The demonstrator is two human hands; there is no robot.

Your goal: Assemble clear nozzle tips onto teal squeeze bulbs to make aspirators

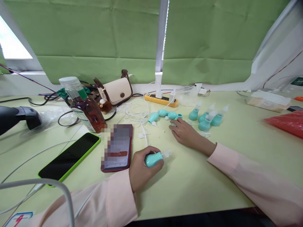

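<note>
At the far edge of the pale green table point(189, 189), head view: green blinds point(94, 34), yellow power strip point(149, 99), cream handbag point(118, 91). Left side: amber bottle point(86, 110), green-cased phone point(71, 157), red-cased phone point(118, 148). Left hand point(139, 167): grip closed around a teal bulb point(151, 160), near-center, clear nozzle point(167, 154) pointing right. Right hand point(183, 132): grip part-curled at the tabletop, just near of the loose bulbs point(163, 113); can't tell if it's holding anything. Four nozzled bulbs point(204, 125) to its right.

Passage lies between the sleeves point(121, 197), but 2 phones point(70, 156) block the left and 4 bulbs point(204, 125) the right rear.
</note>
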